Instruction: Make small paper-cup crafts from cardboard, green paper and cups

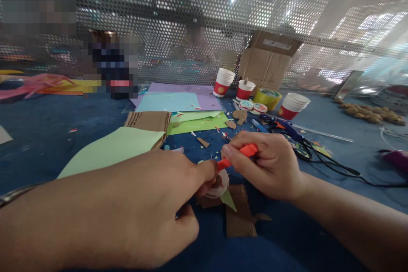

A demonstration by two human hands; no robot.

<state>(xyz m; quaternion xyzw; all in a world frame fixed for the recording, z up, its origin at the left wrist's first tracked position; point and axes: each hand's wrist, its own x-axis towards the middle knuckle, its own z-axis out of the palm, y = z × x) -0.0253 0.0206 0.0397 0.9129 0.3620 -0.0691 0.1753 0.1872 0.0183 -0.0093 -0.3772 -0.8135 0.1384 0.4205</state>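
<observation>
Bright orange-red stick-shaped object; round white piece with red marks; flat brown cardboard strip; tapered paper cup, white, red-banded; dark blue tabletop.

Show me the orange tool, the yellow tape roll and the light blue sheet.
Orange tool (247,151): head view, its thicker end.
Yellow tape roll (263,100): head view, its outer side.
Light blue sheet (168,101): head view, near its middle.
</observation>
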